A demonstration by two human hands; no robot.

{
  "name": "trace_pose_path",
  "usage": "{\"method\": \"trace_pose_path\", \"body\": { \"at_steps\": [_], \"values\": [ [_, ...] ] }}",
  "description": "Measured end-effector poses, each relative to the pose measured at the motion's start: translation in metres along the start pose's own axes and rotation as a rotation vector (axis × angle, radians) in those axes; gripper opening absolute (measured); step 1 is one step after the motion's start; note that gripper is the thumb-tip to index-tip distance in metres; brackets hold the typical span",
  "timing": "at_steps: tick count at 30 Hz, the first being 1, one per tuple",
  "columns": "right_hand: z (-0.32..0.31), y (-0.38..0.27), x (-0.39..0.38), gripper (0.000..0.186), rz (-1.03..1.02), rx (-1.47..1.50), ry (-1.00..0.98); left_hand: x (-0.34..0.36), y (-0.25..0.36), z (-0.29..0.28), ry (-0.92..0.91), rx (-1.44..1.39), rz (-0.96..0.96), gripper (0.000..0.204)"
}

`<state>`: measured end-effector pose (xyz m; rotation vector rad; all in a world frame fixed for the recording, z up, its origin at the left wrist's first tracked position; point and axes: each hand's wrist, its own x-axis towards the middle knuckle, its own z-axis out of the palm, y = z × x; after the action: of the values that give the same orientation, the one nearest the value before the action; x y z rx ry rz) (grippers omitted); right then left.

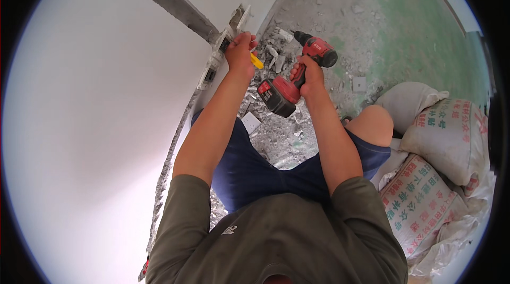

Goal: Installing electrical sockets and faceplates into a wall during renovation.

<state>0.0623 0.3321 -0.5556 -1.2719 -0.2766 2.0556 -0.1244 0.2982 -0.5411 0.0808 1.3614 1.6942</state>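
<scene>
My right hand [311,78] is wrapped round the grip of a red and black cordless drill [317,50], held above the floor with its chuck pointing to the upper left. My left hand [240,53] is closed beside a white electrical box [225,44] set in the wall. A yellow tool handle [256,61] pokes out from under that hand; its other end is hidden, so its exact kind is unclear. Just below on the wall is a second box [210,75] with a dark opening.
Broken plaster [273,58] litters the floor along the wall. A white socket plate [251,123] lies between my knees, and another pale plate [359,83] farther right. Full woven sacks [443,130] are piled at my right. A rough grey channel [172,5] runs across the white wall [106,98].
</scene>
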Motion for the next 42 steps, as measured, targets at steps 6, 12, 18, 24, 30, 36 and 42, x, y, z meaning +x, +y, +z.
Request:
{"method": "trace_pose_path", "body": {
  "at_steps": [6, 12, 18, 24, 30, 36, 42],
  "values": [
    [-0.002, 0.009, 0.001, 0.013, -0.034, -0.020, 0.101, 0.011, -0.021, 0.021, 0.161, -0.159, 0.001, 0.011],
    [-0.040, -0.003, 0.009, 0.013, -0.284, -0.193, 0.335, 0.007, -0.037, 0.024, 0.105, -0.155, -0.074, 0.010],
    [-0.086, -0.014, 0.016, 0.011, -0.445, -0.290, 0.494, 0.011, -0.041, 0.028, 0.048, 0.036, 0.054, 0.010],
    [-0.152, 0.008, 0.040, 0.022, -0.445, -0.309, 0.448, -0.004, -0.052, 0.050, -0.046, 0.196, 0.097, 0.012],
    [-0.193, 0.031, 0.060, 0.042, -0.544, -0.403, 0.470, -0.028, -0.060, 0.077, -0.106, 0.260, 0.104, 0.014],
    [-0.167, 0.034, 0.061, 0.044, -0.758, -0.378, 0.352, -0.028, -0.060, 0.073, -0.204, 0.386, 0.135, 0.020],
    [-0.176, 0.057, 0.030, 0.038, -0.775, -0.961, 0.499, -0.036, -0.048, 0.082, -0.253, 0.371, 0.238, 0.018]
  ]
}}
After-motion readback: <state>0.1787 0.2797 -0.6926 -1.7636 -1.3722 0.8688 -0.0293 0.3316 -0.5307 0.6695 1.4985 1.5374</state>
